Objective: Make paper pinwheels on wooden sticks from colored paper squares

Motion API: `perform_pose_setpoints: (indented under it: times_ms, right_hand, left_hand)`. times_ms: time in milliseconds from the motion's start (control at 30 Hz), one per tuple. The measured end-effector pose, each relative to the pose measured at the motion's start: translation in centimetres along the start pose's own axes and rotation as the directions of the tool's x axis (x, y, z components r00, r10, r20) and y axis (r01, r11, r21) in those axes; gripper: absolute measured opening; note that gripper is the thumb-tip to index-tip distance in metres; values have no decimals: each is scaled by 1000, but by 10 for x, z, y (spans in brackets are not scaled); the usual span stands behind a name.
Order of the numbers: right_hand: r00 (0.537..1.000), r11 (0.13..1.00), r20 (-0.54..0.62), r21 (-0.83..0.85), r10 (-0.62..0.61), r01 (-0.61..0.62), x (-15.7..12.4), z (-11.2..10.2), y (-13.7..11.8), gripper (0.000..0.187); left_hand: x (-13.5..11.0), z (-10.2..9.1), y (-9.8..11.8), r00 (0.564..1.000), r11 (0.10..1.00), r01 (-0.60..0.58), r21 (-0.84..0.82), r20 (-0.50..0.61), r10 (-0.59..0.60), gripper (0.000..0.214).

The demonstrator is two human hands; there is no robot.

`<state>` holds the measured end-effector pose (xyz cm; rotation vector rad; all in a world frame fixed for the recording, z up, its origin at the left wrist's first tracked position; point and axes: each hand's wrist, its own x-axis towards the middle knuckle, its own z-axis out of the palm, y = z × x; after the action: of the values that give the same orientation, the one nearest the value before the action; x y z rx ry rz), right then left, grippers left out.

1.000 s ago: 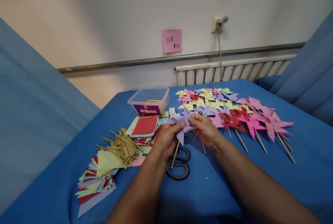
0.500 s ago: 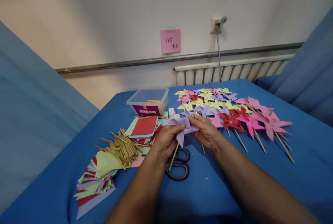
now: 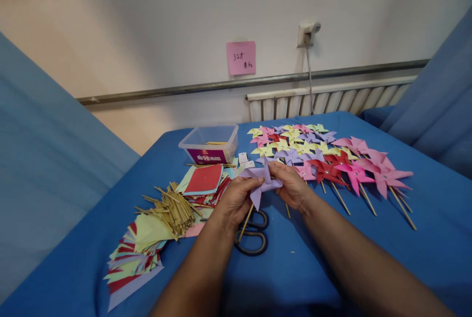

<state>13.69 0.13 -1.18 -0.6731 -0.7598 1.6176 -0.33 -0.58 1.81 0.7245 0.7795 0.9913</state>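
A purple paper pinwheel (image 3: 261,184) on a thin wooden stick (image 3: 245,226) is held above the table between both hands. My left hand (image 3: 236,198) pinches its left side, thumb on the front near the centre. Fingers of my right hand (image 3: 289,184) close on its upper right blade. The far side of the pinwheel and the stick's upper end are hidden. Below the pinwheel lie scissors (image 3: 263,243) with black handles, their blades covered by my left hand and forearm.
Many finished pinwheels (image 3: 326,172) lie in rows at the right. Left are loose wooden sticks (image 3: 177,211), stacked coloured paper squares (image 3: 202,179), and fanned paper pieces (image 3: 136,263). A clear plastic box (image 3: 212,142) stands behind, with small white boxes (image 3: 243,158) beside it on the blue-covered table (image 3: 287,277).
Almost nothing differs. Both hands keep their hold on the purple pinwheel, which has shifted only very slightly between the fingers.
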Motion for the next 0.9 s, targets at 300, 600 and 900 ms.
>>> perform_pose_setpoints:
  times_ms: [300,600,900]
  right_hand:
    - [1000,999,5,-40,-18,18,-2,2,-6,35]
    - [999,998,21,29,47,-47,-1,-1,-1,34]
    - [999,1000,45,11,26,-27,-3,-4,-10,27]
  left_hand:
    - [0,-1,-1,1000,1000,-17,12,10,17,32]
    - [-1,-1,0,999,1000,8,19,47,-9,32]
    - [-4,1,1,996,997,64,33,59,-66,27]
